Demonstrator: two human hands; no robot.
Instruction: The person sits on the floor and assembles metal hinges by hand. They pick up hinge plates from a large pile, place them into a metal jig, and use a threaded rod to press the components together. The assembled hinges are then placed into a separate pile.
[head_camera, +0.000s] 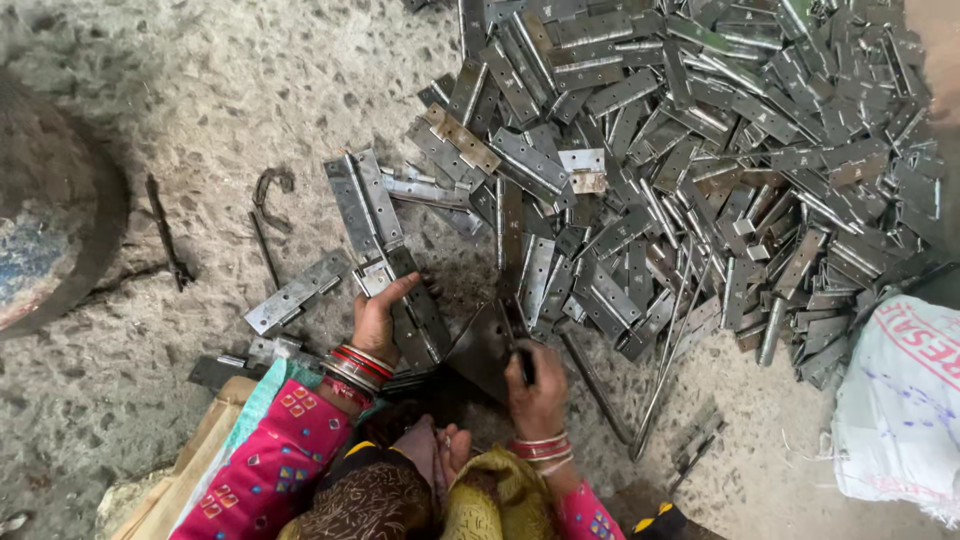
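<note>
The left hand (375, 322) pressed flat on a grey steel hinge (400, 300); the right hand's (535, 392) grip closed around a dark rod (522, 352) beside it.

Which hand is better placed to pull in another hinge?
Probably left: the left hand already rests on an opened hinge, while the right hand grips a dark tool.

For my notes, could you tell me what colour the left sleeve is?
Bright pink with small multicoloured squares, left sleeve, head view.
</note>
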